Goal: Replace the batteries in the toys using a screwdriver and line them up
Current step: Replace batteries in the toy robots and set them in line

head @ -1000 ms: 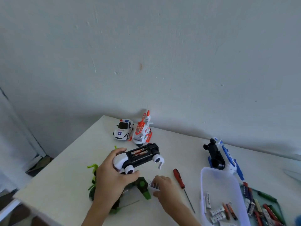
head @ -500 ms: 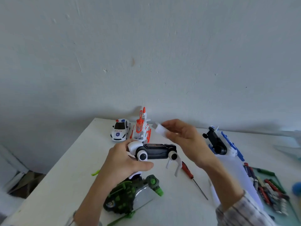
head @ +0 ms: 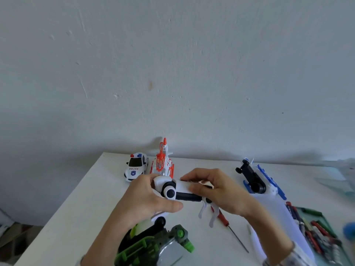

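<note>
White table [head: 80, 206] against the wall. Above its middle, the left hand [head: 146, 200] grasps the front of an upturned white-and-black toy car [head: 171, 189]; the right hand [head: 221, 194] pinches a white battery cover [head: 184, 186] on its underside. Police car [head: 136, 166] stands at the far-left corner, red screwdriver [head: 222, 217] right of middle.

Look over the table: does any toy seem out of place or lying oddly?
Yes. The blue-and-white toy at the right lies wheels-up, and the green toy near the front edge is tipped over, while the police car and orange toy stand upright at the back. The white toy in both hands is also held underside-up.
</note>
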The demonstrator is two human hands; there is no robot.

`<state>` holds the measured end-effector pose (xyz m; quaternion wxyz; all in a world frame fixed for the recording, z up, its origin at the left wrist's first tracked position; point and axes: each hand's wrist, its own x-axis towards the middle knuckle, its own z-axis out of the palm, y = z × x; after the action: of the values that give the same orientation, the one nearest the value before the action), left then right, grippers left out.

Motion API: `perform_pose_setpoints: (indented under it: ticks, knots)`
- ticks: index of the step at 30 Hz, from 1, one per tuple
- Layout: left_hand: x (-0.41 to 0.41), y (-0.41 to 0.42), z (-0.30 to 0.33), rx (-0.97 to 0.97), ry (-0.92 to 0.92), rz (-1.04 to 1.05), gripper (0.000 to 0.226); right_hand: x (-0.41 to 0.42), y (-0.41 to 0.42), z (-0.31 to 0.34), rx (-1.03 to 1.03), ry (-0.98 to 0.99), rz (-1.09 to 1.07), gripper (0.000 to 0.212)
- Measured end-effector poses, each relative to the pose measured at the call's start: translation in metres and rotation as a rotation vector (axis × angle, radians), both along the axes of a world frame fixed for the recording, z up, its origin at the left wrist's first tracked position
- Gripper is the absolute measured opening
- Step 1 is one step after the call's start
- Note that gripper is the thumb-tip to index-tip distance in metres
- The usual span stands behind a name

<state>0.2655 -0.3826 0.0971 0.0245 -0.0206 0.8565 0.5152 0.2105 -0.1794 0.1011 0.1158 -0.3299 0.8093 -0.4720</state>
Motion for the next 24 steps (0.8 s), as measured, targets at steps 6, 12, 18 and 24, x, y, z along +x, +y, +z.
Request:
perform_pose_setpoints:
  ticks: [6,12,18,24]
  knots:
    - [-0.015,0.002,0.002,0.047,-0.008,-0.061,0.031,-0.005,-0.01,-0.024,0.267,0.614,-0.208,0.06]
    - [-0.032,0.005,-0.005,-0.011,0.025,-0.059,0.035,-0.019,-0.016,-0.038,0.085,0.789,-0.357,0.04]
    - [-0.042,0.008,-0.015,-0.025,0.145,0.01,0.044,-0.022,-0.013,-0.047,0.124,0.666,-0.423,0.057]
    - [-0.06,0.005,-0.037,-0.149,0.43,0.203,0.054,-0.005,-0.019,-0.047,-0.343,0.058,-0.786,0.022]
